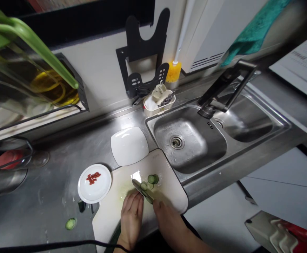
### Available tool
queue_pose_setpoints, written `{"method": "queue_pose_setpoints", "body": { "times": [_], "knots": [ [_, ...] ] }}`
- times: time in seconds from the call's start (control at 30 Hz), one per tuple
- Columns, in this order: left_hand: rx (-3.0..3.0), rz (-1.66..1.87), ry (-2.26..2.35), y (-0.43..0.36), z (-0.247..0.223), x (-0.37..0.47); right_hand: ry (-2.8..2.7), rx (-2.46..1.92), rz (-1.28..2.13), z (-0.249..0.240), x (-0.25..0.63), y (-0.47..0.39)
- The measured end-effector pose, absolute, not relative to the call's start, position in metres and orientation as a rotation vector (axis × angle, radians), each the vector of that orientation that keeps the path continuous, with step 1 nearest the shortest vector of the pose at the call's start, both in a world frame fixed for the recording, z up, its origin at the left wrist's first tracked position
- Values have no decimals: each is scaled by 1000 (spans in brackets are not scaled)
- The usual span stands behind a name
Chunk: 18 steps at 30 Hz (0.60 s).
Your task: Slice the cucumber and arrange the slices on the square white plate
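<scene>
My right hand (166, 218) is closed round the handle of a kitchen knife (137, 183), its blade pointing away to the upper left over a white cutting board (166, 172). Just left of the blade, my left hand (131, 211) has its fingers curled down on a cucumber (115, 233). Most of that cucumber is hidden under the hand; a dark green length shows beside the wrist. Several cucumber slices (152, 179) lie on the board past the knife, and some rest against the blade.
A square white plate (129, 146) touches the board's far edge. On a round plate (85, 189) lie small red pieces (93, 177). Cucumber ends (71, 224) sit on the steel counter at left. To the right are a double sink (164, 130) and a black faucet (216, 95).
</scene>
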<state>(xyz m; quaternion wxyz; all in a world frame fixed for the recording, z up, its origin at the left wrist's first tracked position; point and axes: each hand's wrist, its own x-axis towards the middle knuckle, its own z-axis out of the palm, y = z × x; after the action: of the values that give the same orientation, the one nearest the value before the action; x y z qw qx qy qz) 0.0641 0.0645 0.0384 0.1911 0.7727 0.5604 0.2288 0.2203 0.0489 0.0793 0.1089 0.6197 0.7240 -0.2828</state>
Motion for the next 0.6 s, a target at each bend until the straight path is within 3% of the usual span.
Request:
{"method": "queue_pose_setpoints", "body": {
  "times": [0.6],
  "knots": [
    [2107,439,1702,39,46,45,2066,1896,-982,86,240,55]
  ]
}}
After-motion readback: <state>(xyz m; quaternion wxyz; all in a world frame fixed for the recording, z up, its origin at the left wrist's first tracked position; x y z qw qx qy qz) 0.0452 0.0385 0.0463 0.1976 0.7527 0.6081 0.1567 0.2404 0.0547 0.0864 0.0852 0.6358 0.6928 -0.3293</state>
